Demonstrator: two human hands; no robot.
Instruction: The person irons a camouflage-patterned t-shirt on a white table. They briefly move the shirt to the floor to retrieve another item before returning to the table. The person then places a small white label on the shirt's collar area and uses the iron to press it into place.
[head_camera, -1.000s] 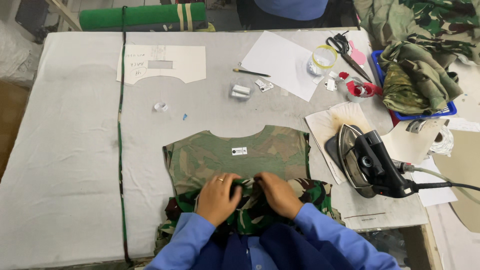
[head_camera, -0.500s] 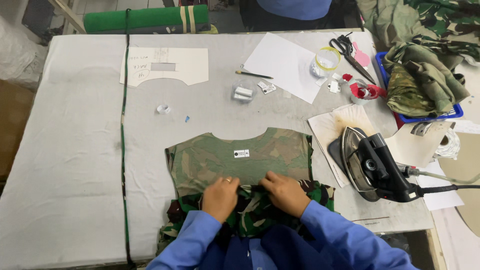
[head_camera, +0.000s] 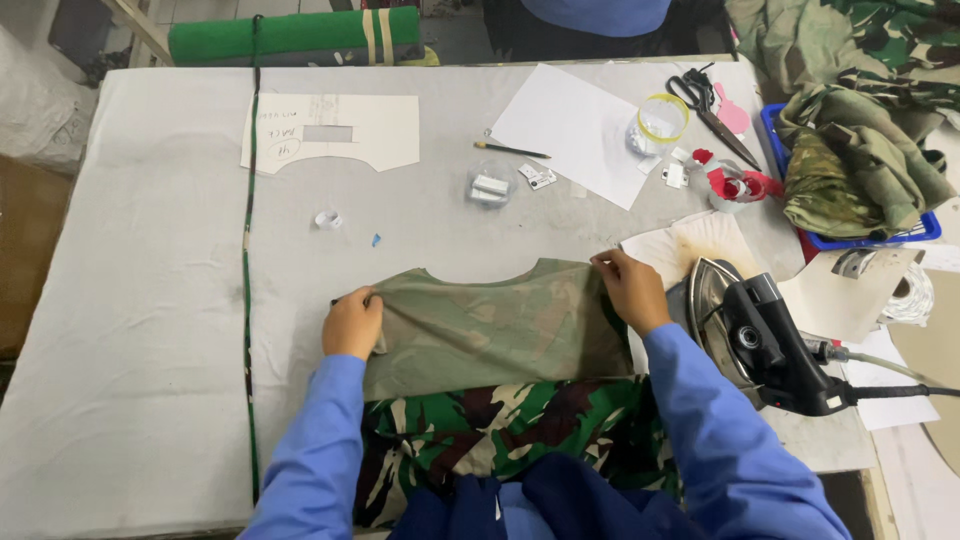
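A camouflage fabric piece (head_camera: 500, 335) with a curved neckline lies on the grey padded table (head_camera: 150, 300), its faded inner side up and the brighter green print showing at the near edge. My left hand (head_camera: 352, 322) pinches its left corner. My right hand (head_camera: 628, 288) grips its right corner, close to the black iron (head_camera: 765, 335). Both my sleeves are blue.
A scorched paper sheet (head_camera: 690, 245) lies under the iron's nose. A card pattern (head_camera: 330, 130), white paper (head_camera: 575, 125), scissors (head_camera: 705, 100), a tape roll (head_camera: 662, 118) and small labels sit further back. A blue bin (head_camera: 860, 165) of camouflage pieces stands right. Another person stands at the far edge.
My hands have moved from the fabric's near middle out to its two upper corners, and the small label that showed on it is gone from view. The camera has shifted slightly.
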